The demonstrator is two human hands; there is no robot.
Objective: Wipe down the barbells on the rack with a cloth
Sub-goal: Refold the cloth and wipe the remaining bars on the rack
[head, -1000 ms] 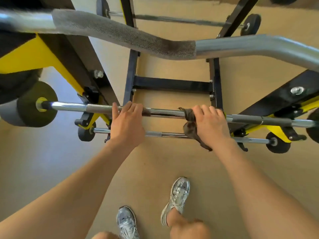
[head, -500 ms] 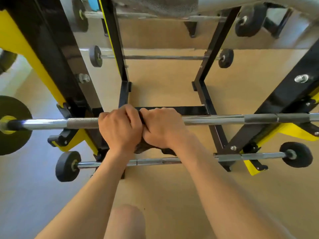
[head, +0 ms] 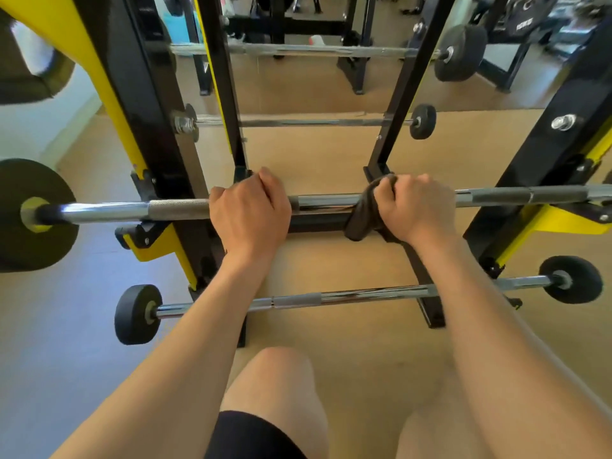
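Observation:
A chrome barbell (head: pixel 331 202) lies across the black and yellow rack (head: pixel 152 134) at mid height, with a black plate (head: pixel 33 215) on its left end. My left hand (head: pixel 250 212) grips the bar just right of the left knurled section. My right hand (head: pixel 417 208) is closed around the bar through a dark brown cloth (head: pixel 364 215), which wraps the bar and hangs below it. The two hands are well apart on the bar.
A lower barbell (head: pixel 347 298) with small black plates rests on the rack below. Two more barbells (head: pixel 298 122) (head: pixel 314 49) sit on the far side. Rack uprights (head: pixel 543 150) stand left and right. My knees are below, over tan floor.
My right hand has slid the cloth to the right along the bar, away from my left hand, which it touched half a second ago. The view has tilted up.

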